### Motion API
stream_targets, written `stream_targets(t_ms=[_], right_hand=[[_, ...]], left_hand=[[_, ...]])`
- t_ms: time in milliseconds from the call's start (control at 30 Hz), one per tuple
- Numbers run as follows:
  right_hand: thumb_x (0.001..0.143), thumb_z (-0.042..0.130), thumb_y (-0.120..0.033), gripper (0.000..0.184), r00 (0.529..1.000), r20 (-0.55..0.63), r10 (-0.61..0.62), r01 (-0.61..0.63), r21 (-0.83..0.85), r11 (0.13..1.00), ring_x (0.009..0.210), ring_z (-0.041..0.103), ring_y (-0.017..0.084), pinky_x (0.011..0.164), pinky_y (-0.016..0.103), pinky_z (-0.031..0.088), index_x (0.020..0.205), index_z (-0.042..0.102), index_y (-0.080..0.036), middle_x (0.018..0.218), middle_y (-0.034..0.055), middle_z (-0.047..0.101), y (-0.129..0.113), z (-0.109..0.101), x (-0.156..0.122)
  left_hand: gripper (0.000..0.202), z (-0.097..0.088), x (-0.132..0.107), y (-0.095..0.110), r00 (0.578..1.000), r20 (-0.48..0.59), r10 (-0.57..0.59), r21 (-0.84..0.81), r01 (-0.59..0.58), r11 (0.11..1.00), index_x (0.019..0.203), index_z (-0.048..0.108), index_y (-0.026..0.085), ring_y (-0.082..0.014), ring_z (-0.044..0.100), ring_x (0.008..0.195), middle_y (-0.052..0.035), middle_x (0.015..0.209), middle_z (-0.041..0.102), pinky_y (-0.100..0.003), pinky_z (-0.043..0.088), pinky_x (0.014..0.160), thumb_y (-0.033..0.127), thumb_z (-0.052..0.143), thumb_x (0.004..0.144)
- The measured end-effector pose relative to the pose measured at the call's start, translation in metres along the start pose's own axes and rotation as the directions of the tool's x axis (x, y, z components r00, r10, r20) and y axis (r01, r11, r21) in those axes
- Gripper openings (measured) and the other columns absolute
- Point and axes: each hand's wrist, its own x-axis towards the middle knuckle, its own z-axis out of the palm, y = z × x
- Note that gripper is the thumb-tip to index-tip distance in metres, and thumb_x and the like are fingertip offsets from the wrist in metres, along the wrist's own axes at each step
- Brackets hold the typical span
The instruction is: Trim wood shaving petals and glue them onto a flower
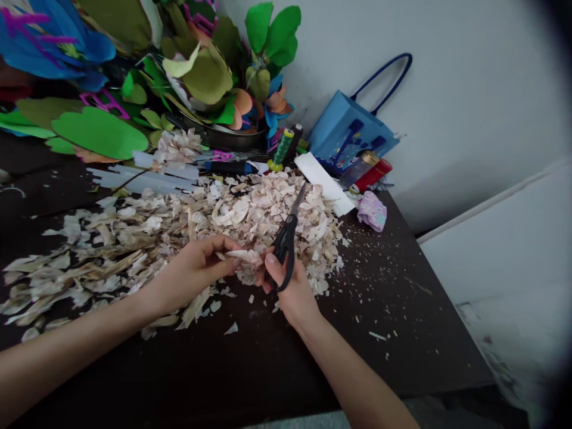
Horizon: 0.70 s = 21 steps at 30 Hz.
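Thumb and fingers of my left hand [199, 266] are closed on a pale, crumpled dried petal [245, 256]. Its right end meets the fingertips of my right hand [292, 292], which grips black-handled scissors [288, 238]. The scissor blades point up and away from me, and they look closed together. Some right-hand fingers are hidden behind the scissor handles. Beneath and beyond both hands spreads a heap of dried petals [268, 205], cream and pinkish. To the left lie longer, browner dried pieces [111, 268].
Artificial leaves and flowers [201, 71] fill a dark pan [223, 137] at the back left. Thread spools [282, 149], a white strip [324, 183], a blue bag [351, 128] and a purple cloth bundle [372, 211] stand toward the wall. Small scraps dot the dark table [402, 333].
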Motion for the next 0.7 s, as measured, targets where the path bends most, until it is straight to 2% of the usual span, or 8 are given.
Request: stream_targets(t_ms=[67, 133, 267, 433, 567, 700], right_hand=[[0.073, 0.083, -0.047, 0.038, 1.000, 0.010, 0.019, -0.019, -0.023, 1.000, 0.051, 0.058, 0.014, 0.043, 0.024, 0.040, 0.087, 0.058, -0.022, 0.063, -0.0044, 0.060, -0.0002, 0.0001, 0.0004], [0.069, 0.086, -0.041, 0.037, 0.999, 0.018, 0.033, -0.032, -0.048, 0.998, 0.053, 0.059, 0.013, 0.046, 0.025, 0.044, 0.086, 0.058, -0.022, 0.067, -0.0045, 0.060, -0.0009, 0.0002, 0.0005], [0.066, 0.084, -0.031, 0.033, 0.999, 0.001, 0.038, -0.038, -0.061, 0.997, 0.057, 0.059, 0.013, 0.053, 0.027, 0.051, 0.087, 0.059, -0.023, 0.074, -0.0041, 0.061, -0.0015, 0.0005, 0.0002], [0.064, 0.080, -0.025, 0.030, 0.999, -0.025, 0.027, -0.029, -0.086, 0.996, 0.059, 0.059, 0.013, 0.063, 0.030, 0.055, 0.086, 0.060, -0.023, 0.076, -0.0044, 0.060, -0.0019, -0.0001, 0.0001], [0.065, 0.079, -0.024, 0.029, 0.999, -0.034, 0.010, -0.014, -0.093, 0.996, 0.058, 0.059, 0.013, 0.060, 0.029, 0.052, 0.087, 0.060, -0.023, 0.074, -0.0043, 0.061, 0.0001, -0.0018, 0.0004], [0.066, 0.080, -0.027, 0.030, 0.999, -0.039, 0.006, -0.009, -0.069, 0.998, 0.055, 0.058, 0.013, 0.055, 0.028, 0.050, 0.087, 0.059, -0.023, 0.071, -0.0044, 0.061, 0.0056, -0.0040, 0.0026]], left_hand=[[0.026, 0.0022, -0.0023, 0.0025, 0.996, -0.063, 0.058, 0.086, -0.052, 0.995, 0.095, 0.069, 0.023, -0.0190, 0.062, 0.072, -0.0039, 0.087, 0.072, -0.028, 0.045, 0.063, 0.047, 0.069, 0.087], [0.023, 0.0046, -0.0037, 0.0046, 0.991, -0.095, 0.098, 0.131, -0.085, 0.988, 0.093, 0.069, 0.023, -0.0180, 0.059, 0.068, -0.0041, 0.088, 0.072, -0.028, 0.043, 0.060, 0.045, 0.069, 0.087], [0.021, 0.0073, -0.0032, 0.0049, 0.994, -0.068, 0.082, 0.038, -0.079, 0.996, 0.091, 0.069, 0.022, -0.0186, 0.062, 0.071, -0.0035, 0.084, 0.072, -0.028, 0.046, 0.064, 0.043, 0.070, 0.086], [0.028, 0.0061, -0.0010, 0.0009, 0.994, 0.025, -0.111, -0.182, 0.113, 0.977, 0.097, 0.070, 0.022, -0.0189, 0.066, 0.076, -0.0024, 0.084, 0.072, -0.029, 0.052, 0.071, 0.043, 0.078, 0.079], [0.025, 0.0055, -0.0002, 0.0019, 0.960, 0.142, -0.242, -0.449, 0.280, 0.848, 0.092, 0.072, 0.019, -0.0169, 0.067, 0.078, -0.0033, 0.083, 0.073, -0.027, 0.054, 0.073, 0.033, 0.083, 0.075], [0.021, 0.0053, -0.0003, 0.0089, 0.935, 0.180, -0.307, -0.551, 0.354, 0.755, 0.087, 0.072, 0.018, -0.0154, 0.067, 0.077, -0.0034, 0.080, 0.073, -0.025, 0.054, 0.073, 0.023, 0.086, 0.071]])
